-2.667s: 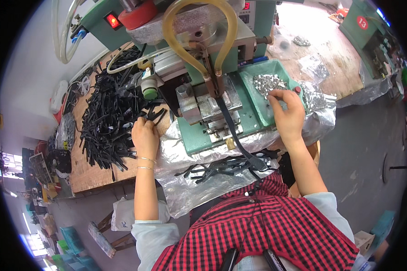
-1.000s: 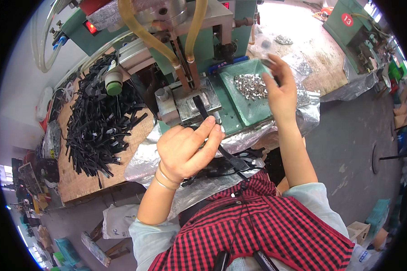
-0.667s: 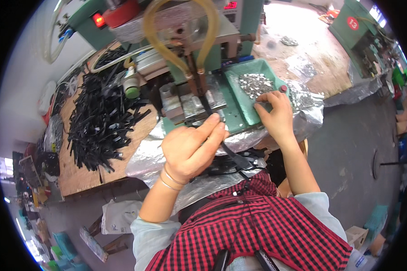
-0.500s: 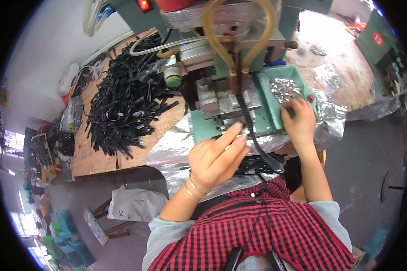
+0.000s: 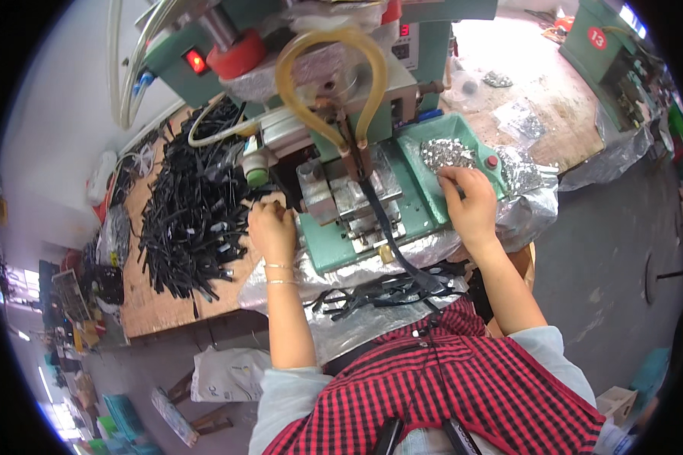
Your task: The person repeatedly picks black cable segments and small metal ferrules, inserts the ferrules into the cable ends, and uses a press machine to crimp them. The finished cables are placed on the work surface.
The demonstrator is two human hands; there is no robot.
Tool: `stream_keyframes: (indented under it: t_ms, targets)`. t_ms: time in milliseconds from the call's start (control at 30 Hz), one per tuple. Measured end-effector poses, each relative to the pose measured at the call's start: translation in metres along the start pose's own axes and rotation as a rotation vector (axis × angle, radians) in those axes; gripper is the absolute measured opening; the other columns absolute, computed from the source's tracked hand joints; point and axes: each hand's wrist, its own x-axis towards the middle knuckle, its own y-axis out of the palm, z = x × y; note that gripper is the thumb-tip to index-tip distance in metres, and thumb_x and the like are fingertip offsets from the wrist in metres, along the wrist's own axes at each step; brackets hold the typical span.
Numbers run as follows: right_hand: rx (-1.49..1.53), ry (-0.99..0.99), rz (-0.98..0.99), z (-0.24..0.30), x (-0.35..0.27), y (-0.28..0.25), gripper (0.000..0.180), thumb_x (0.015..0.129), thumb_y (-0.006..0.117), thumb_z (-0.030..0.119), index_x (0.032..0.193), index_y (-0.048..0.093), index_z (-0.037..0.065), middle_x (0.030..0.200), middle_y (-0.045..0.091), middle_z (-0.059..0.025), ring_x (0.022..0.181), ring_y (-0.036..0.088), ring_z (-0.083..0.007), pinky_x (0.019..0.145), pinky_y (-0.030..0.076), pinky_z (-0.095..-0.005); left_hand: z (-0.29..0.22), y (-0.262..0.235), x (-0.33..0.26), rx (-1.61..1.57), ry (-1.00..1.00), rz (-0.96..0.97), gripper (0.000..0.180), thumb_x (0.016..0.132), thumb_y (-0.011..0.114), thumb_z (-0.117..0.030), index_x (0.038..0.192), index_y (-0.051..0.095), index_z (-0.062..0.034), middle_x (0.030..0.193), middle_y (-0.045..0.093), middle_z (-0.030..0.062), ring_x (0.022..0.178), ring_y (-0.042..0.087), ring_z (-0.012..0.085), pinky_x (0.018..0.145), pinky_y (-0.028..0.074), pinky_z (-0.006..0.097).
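Observation:
My left hand (image 5: 272, 227) is at the right edge of a large pile of black straps (image 5: 186, 220), left of a green press machine. Its fingers are curled, and whatever is in them is hidden. My right hand (image 5: 470, 205) rests at the near side of a green tray (image 5: 432, 199), with thumb and fingertips drawn together. Just beyond those fingertips lie small shiny metal pieces (image 5: 448, 154); anything pinched is too small to name. From the metal head (image 5: 357, 163) of the press, one black strap (image 5: 391, 235) hangs down toward my lap, with neither hand on it.
More black straps (image 5: 387, 294) lie on silver foil in front of the machine base (image 5: 330, 254). A yellow tube (image 5: 284, 68) loops above the press. A clear bag (image 5: 520, 120) sits at the back right, and a white sack (image 5: 228, 375) is below the table.
My left hand has moved left from beside the hanging strap to the strap pile, its fingers curling. My right hand stays at the tray. The view has shifted.

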Motion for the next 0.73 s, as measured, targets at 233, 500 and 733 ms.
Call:
stream_keyframes:
  t_ms: [233,500,733]
  targets:
    - [-0.111,-0.058,-0.130,-0.019,-0.022,-0.033,0.012,0.087,0.071,-0.002,0.097,0.073,0.003,0.095,0.073,-0.0121,0.094,0.068,-0.0332,0.084,0.052,-0.0417,0.008,-0.028,0.029,-0.267,-0.019,-0.065,0.020,0.086,0.080,-0.021,0.085,0.071,-0.0028,0.086,0.067,0.0135,0.086,0.067,0.0358,0.078,0.053,0.045]
    - [-0.036,0.029,-0.144,-0.001,-0.028,-0.044,0.013,0.086,0.072,-0.003,0.098,0.073,0.002,0.096,0.073,-0.0114,0.094,0.068,-0.0311,0.085,0.052,-0.0404,0.029,0.003,0.027,0.040,0.015,0.163,0.013,0.082,0.075,-0.015,0.088,0.071,-0.0043,0.093,0.070,0.0164,0.091,0.068,0.0386,0.080,0.054,0.049]
    - [0.375,-0.127,0.004,0.065,0.025,-0.024,0.015,0.086,0.074,-0.001,0.099,0.077,0.005,0.095,0.075,-0.0107,0.094,0.069,-0.0292,0.086,0.053,-0.0379,0.034,-0.046,0.029,-0.349,-0.038,0.208,0.040,0.089,0.077,-0.015,0.129,0.069,-0.0104,0.087,0.075,0.0164,0.079,0.075,0.0295,0.072,0.056,0.041]
